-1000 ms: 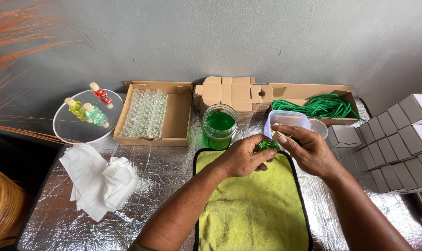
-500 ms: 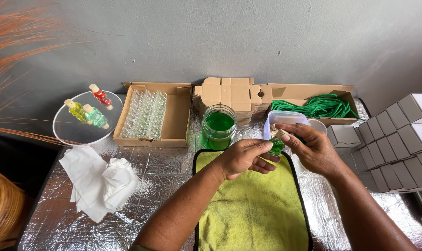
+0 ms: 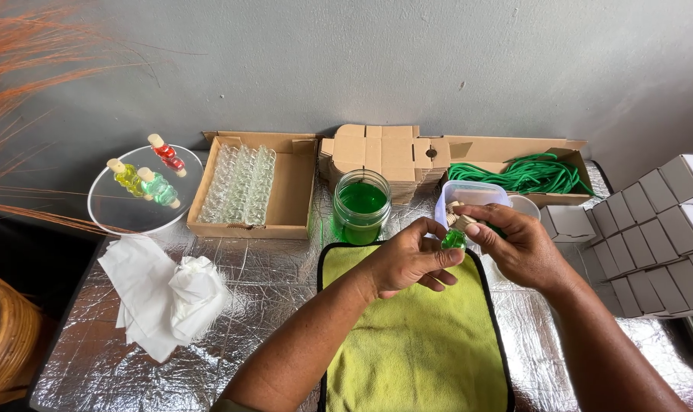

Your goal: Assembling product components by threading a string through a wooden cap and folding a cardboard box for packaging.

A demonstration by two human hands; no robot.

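Foil-covered table (image 3: 247,282) | your left hand (image 3: 403,263) now grips small green bottle (image 3: 453,239) raised off yellow cloth (image 3: 415,343) | right hand (image 3: 514,248) pinches cork (image 3: 462,223) onto it.

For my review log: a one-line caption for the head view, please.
Both hands hold a small green-filled bottle above a yellow cloth.

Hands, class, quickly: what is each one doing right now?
Left hand: closed around a small green bottle, fingertips pinching it.
Right hand: fingers closed on the cork at the bottle's top.
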